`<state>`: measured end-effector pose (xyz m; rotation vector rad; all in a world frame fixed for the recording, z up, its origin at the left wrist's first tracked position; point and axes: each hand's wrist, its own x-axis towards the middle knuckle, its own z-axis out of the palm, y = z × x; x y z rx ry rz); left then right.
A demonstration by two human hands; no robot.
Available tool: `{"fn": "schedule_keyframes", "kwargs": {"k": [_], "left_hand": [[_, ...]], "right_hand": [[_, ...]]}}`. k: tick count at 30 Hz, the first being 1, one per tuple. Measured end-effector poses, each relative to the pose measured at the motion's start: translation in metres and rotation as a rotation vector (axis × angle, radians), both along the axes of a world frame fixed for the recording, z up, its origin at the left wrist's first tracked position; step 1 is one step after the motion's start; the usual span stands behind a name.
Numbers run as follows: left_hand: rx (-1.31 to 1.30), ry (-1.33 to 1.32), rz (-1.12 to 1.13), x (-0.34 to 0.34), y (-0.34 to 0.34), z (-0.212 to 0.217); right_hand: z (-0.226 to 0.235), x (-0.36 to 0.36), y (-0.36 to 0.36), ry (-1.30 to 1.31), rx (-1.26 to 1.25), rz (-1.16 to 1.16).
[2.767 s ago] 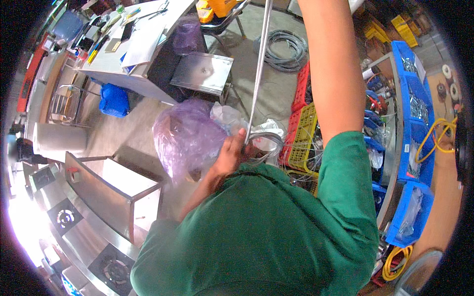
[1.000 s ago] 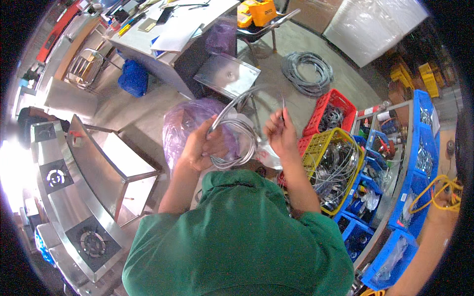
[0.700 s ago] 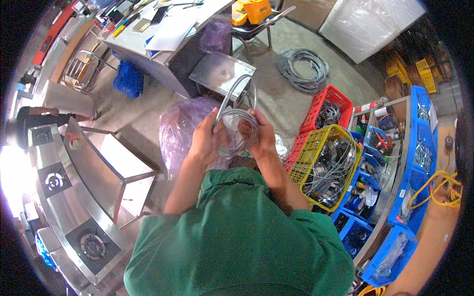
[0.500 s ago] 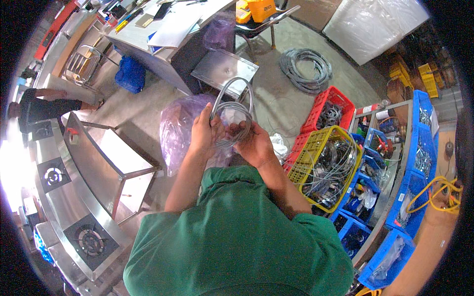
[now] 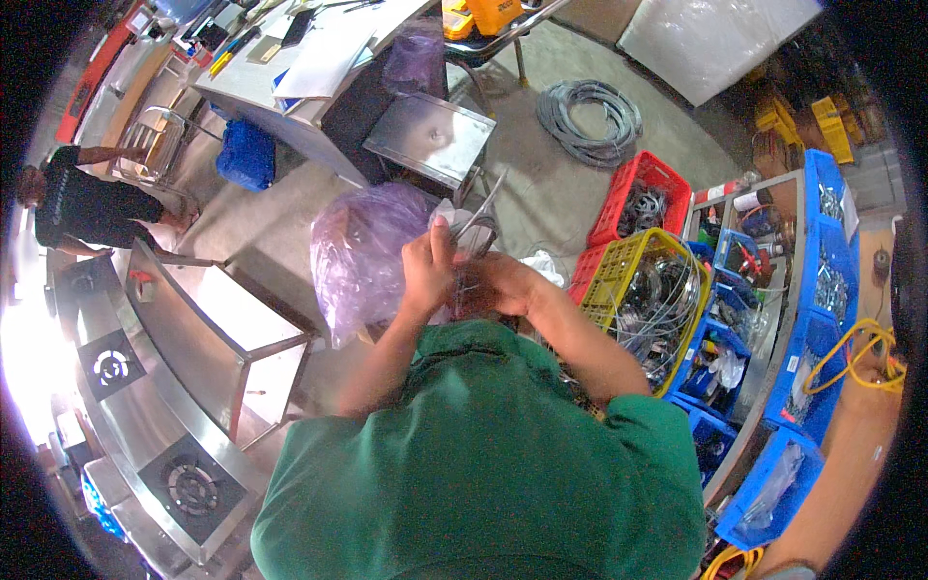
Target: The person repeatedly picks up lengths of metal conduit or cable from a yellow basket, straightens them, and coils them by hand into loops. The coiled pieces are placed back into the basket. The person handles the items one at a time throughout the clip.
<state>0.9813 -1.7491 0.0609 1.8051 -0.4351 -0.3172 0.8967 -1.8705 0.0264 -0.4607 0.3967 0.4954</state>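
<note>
In front of my chest, a small coil of grey tubing or cable (image 5: 478, 232) is turned nearly edge-on, one stretch slanting up to the right. My left hand (image 5: 428, 269) is closed on its left side, thumb pointing up. My right hand (image 5: 503, 286) is closed around its lower part, close to the left hand; its fingers are in shadow and partly hidden. Some pale, wrinkled material (image 5: 446, 215) shows by the left fingertips; whether it is held too, I cannot tell. Just beyond the hands lies a translucent purple plastic bag (image 5: 362, 246).
To the right stand a red crate (image 5: 665, 174), a yellow crate (image 5: 619, 280) of tangled wires and blue parts bins (image 5: 783, 401). A large grey hose coil (image 5: 590, 121) lies on the floor ahead. Left are a steel burner counter (image 5: 155, 406) and another person (image 5: 92, 203).
The small coil has turned from facing me to nearly edge-on, and my hands have drawn together. The other person at the left has moved further into view.
</note>
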Motion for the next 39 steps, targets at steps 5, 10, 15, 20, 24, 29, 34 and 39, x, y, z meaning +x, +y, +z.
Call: {"fn": "schedule_keyframes", "kwargs": {"k": [5, 10, 15, 20, 24, 29, 34, 39], "left_hand": [[-0.105, 0.120, 0.055, 0.001, -0.004, -0.016], [-0.411, 0.464, 0.219, 0.014, -0.004, -0.019], [-0.763, 0.776, 0.288, 0.072, 0.027, 0.009], [-0.728, 0.894, 0.104, 0.082, 0.051, 0.042], [-0.732, 0.973, -0.103, 0.071, 0.057, 0.070], [-0.923, 1.012, -0.221, 0.050, 0.040, 0.089], [-1.091, 0.829, -0.121, 0.024, 0.010, 0.087], [-1.106, 0.872, 0.002, 0.001, -0.003, 0.084]], "right_hand": [[0.012, -0.004, -0.019, 0.084, -0.331, 0.064], [0.036, -0.029, -0.018, 0.090, -0.659, 0.071], [0.044, -0.077, -0.029, -0.120, -1.143, 0.074], [0.049, -0.116, -0.067, -0.394, -1.957, -0.138], [0.056, -0.131, -0.100, -0.593, -2.366, -0.143], [0.035, -0.104, -0.088, -0.469, -2.646, -0.121], [0.016, -0.050, -0.034, -0.186, -1.468, -0.586], [0.036, 0.012, -0.017, -0.227, -0.408, -1.077]]}}
